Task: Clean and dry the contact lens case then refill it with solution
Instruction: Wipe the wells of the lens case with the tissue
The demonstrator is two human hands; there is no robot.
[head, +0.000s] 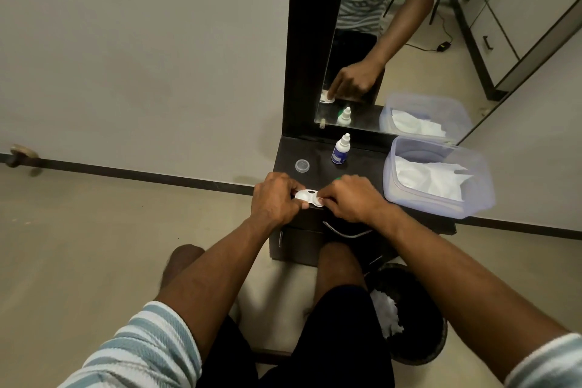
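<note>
Here the person holds a white contact lens case between both hands, just above the front edge of a small dark cabinet top. The left hand pinches the left end of the case with thumb and fingers closed on it, and the right hand grips the right end the same way, so only the middle of the case shows between the knuckles. One round well looks white and open; whether anything is inside it cannot be told. Beyond the grip, toward the mirror, a small white dropper bottle with a blue label stands upright on the cabinet. To the left of that bottle, and just beyond the left hand, a small clear round cap lies flat on the dark surface. A sliver of something green peeks out just behind the right hand; what it is cannot be told. To the right of the grip, a clear plastic box sits on the cabinet with crumpled white tissues inside it. Below the grip and to the right, near the person's knee, a dark round bin on the floor holds wadded white paper.
</note>
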